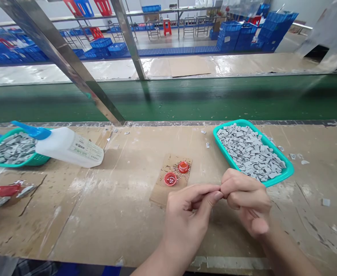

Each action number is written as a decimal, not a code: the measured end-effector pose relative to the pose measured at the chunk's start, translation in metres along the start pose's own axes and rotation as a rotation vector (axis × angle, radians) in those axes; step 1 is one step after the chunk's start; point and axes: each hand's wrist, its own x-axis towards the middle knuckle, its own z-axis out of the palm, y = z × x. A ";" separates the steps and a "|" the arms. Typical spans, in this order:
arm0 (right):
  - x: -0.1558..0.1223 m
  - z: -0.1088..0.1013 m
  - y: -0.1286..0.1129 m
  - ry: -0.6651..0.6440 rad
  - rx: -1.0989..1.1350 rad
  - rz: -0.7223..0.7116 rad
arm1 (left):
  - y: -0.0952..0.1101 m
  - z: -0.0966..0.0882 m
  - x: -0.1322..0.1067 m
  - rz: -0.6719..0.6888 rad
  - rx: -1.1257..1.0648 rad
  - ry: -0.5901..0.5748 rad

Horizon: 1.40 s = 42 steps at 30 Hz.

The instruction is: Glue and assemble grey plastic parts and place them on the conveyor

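My left hand [190,214] and my right hand [247,199] meet fingertip to fingertip above the workbench, both with fingers pinched. Whatever they pinch is too small or too hidden to make out. Just beyond my left hand lies a piece of cardboard [160,194] with wet spots, bearing two small red cups; the nearer cup [170,179] holds dark liquid, and the farther cup [183,167] is orange-red inside. Behind my right hand stands a green basket [289,168] filled with small flat grey pieces [249,149].
On the left a white plastic bottle [71,147] with a blue nozzle leans over against a second green basket [39,160] of grey pieces. A red object [6,189] lies nearer. Past the bench runs a green conveyor belt [185,97], with a slanted metal post [79,76] at its edge.
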 end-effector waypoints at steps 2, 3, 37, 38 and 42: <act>0.000 0.002 -0.001 0.035 0.109 0.118 | -0.001 0.001 0.000 -0.014 -0.037 0.001; 0.001 0.004 -0.002 0.046 0.158 0.176 | -0.001 0.001 0.000 -0.001 -0.024 -0.008; 0.018 -0.001 0.000 -0.112 1.027 1.086 | -0.014 -0.025 0.023 0.668 0.335 -0.257; 0.018 -0.001 0.001 -0.102 1.051 1.109 | -0.013 -0.024 0.023 0.642 0.315 -0.274; 0.016 0.000 0.005 -0.085 1.210 1.186 | -0.010 -0.024 0.023 0.552 0.258 -0.314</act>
